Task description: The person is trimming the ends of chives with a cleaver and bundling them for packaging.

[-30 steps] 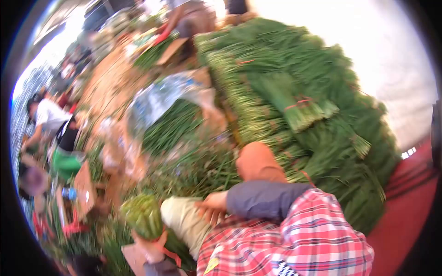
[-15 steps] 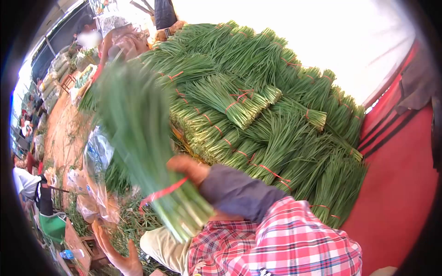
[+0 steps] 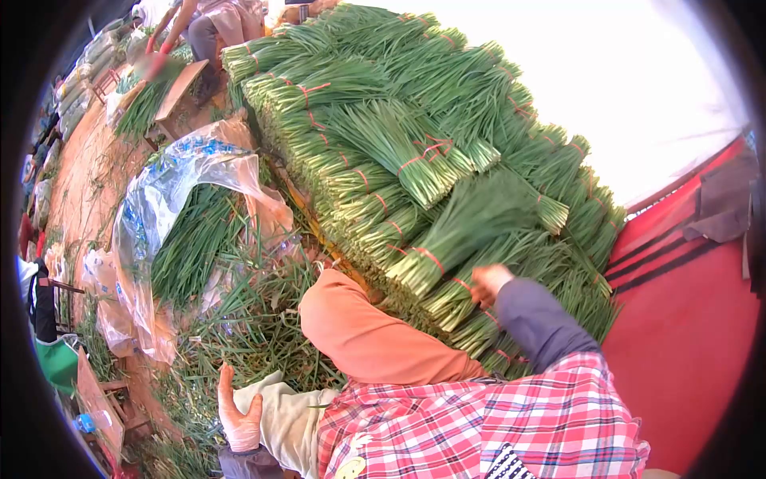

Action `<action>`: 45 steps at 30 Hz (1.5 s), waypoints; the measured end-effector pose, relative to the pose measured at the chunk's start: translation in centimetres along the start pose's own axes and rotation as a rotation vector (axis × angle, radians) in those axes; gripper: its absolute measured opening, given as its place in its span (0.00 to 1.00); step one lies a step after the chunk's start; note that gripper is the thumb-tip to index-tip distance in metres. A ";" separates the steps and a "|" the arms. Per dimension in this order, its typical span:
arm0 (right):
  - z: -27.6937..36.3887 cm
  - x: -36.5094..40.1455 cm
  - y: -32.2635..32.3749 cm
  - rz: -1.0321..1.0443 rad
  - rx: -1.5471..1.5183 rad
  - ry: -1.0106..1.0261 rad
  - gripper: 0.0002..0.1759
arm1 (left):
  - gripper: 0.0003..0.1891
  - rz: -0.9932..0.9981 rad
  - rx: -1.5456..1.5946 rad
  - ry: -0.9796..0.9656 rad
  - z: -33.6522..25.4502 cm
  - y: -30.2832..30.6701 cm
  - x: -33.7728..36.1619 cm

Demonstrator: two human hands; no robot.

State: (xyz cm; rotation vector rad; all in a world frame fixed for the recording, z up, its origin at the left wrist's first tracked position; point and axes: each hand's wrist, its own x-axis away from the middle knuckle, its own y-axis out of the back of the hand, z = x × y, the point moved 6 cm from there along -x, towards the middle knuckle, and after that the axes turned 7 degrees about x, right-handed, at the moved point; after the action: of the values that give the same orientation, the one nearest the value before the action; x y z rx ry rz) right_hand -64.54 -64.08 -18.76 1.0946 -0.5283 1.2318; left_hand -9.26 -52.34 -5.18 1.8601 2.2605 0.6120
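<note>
My right hand (image 3: pixel 488 286) is at the near edge of the pile, just right of a tied bundle of green stalks (image 3: pixel 459 231); its fingers are curled, and blur hides whether they still touch stalks. That bundle lies on the pile, its pale cut ends toward the lower left and a red tie (image 3: pixel 429 259) around it. Low at the left, beside my knee, my left hand (image 3: pixel 240 415) is held up with thumb and fingers apart and nothing in it. Many similar bundles (image 3: pixel 375 152) are stacked beyond.
Loose stalks lie in a clear plastic bag (image 3: pixel 183 152) at the left, with scattered leaves (image 3: pixel 263 335) around. Another person (image 3: pixel 219 32) sits at the upper left by a small bench (image 3: pixel 182 89). Red sheeting (image 3: pixel 686 343) covers the right side; a stool (image 3: pixel 100 399) stands lower left.
The bundle that my right hand held in mid-air now lies on the pile, and that hand has moved right. My left hand stays low and open. The view has shifted.
</note>
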 end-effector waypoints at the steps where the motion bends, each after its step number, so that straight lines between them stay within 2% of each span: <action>1: 2.5 0.9 1.2 -0.038 0.012 0.079 0.16 | 0.40 -0.004 0.014 0.004 0.6 0.3 -0.1; 2: 4.6 0.5 2.5 -0.068 0.116 0.177 0.18 | 0.40 -0.015 0.032 0.002 1.2 0.6 -0.2; 3: 7.3 2.3 3.0 -0.185 0.223 0.307 0.19 | 0.40 -0.033 0.050 0.004 1.9 1.0 0.0; 4: 9.6 2.5 3.0 -0.220 0.506 0.448 0.25 | 0.40 -0.071 0.076 -0.036 2.1 1.3 0.3; 7: 14.8 6.5 -2.1 -0.393 1.192 0.902 0.32 | 0.39 -0.111 0.054 0.004 2.4 2.2 1.5; 9: 16.1 5.2 -5.8 -0.331 1.461 1.098 0.36 | 0.39 -0.134 0.052 0.071 2.6 2.7 2.4; 10: 16.8 4.7 -7.2 -0.292 1.491 1.178 0.33 | 0.39 -0.145 0.046 0.086 3.0 2.9 3.1; 11: 17.7 3.7 -8.6 -0.208 1.497 1.160 0.31 | 0.38 -0.157 0.042 0.102 3.3 3.0 3.7; 13: 19.5 1.6 -10.3 -0.070 1.242 1.117 0.28 | 0.37 -0.176 0.001 0.125 3.0 3.1 4.5; 15: 20.3 -1.7 -11.5 -0.287 1.240 1.250 0.29 | 0.35 -0.197 -0.044 0.150 3.0 3.1 5.5; 18: 17.6 -4.8 -10.0 -0.530 1.188 1.189 0.29 | 0.34 -0.243 -0.054 0.198 2.8 3.0 6.5; 19: 14.3 -6.3 -9.5 -0.373 1.227 0.919 0.29 | 0.34 -0.256 -0.032 0.214 2.6 2.9 6.8; 20: 11.7 -6.0 -8.9 -0.464 1.179 1.024 0.29 | 0.34 -0.266 -0.046 0.213 2.4 3.0 7.1; 21: 8.8 -5.5 -8.2 -0.580 1.149 1.032 0.27 | 0.33 -0.309 -0.030 0.211 2.6 3.3 7.4; 23: 5.9 -5.1 -6.6 -0.591 1.106 1.050 0.25 | 0.33 -0.378 0.001 0.210 3.1 3.8 8.5; 26: 6.7 -3.1 -6.0 -0.556 1.078 1.043 0.24 | 0.32 -0.417 0.035 0.187 4.2 4.5 9.1; 28: 7.3 -4.5 -6.4 -0.494 1.091 0.999 0.24 | 0.31 -0.435 0.018 0.168 4.8 5.3 9.6; 33: 9.4 -3.1 -5.9 -0.347 1.004 0.995 0.21 | 0.30 -0.503 -0.064 0.234 4.5 7.4 12.0; 34: 10.0 -2.0 -6.1 -0.464 1.128 1.059 0.20 | 0.30 -0.523 -0.071 0.246 4.8 7.8 12.9; 36: 10.9 0.3 -6.8 -0.429 1.144 0.904 0.21 | 0.29 -0.578 -0.078 0.240 5.7 8.2 14.7; 37: 11.3 1.3 -7.3 -0.411 1.150 0.828 0.22 | 0.28 -0.578 -0.003 0.296 6.1 8.0 15.6; 38: 11.2 0.7 -7.9 -0.325 1.189 0.727 0.29 | 0.27 -0.577 0.074 0.350 6.5 7.7 16.6; 39: 11.0 0.5 -8.6 -0.281 1.249 0.661 0.31 | 0.27 -0.577 0.153 0.401 6.7 7.2 17.3; 40: 10.8 0.4 -9.4 -0.238 1.307 0.593 0.33 | 0.27 -0.593 0.021 0.392 6.3 6.9 17.8; 41: 10.6 0.3 -9.8 -0.194 1.366 0.525 0.35 | 0.27 -0.636 0.110 0.410 6.9 6.4 18.5; 43: 10.3 0.1 -10.5 -0.152 1.317 0.513 0.30 | 0.27 -0.718 0.283 0.451 7.8 5.5 20.1; 44: 9.9 -0.8 -10.7 -0.133 1.308 0.500 0.29 | 0.27 -0.711 0.105 0.369 7.0 5.4 20.4; 45: 9.8 -0.9 -10.7 -0.117 1.297 0.486 0.27 | 0.27 -0.743 0.215 0.374 7.6 5.3 21.0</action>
State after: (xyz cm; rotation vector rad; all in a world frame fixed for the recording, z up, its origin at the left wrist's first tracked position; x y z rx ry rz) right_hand -52.72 -72.53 -19.32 1.7291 0.8435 1.6743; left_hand -6.31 -29.66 -7.05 0.8598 3.0813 0.6273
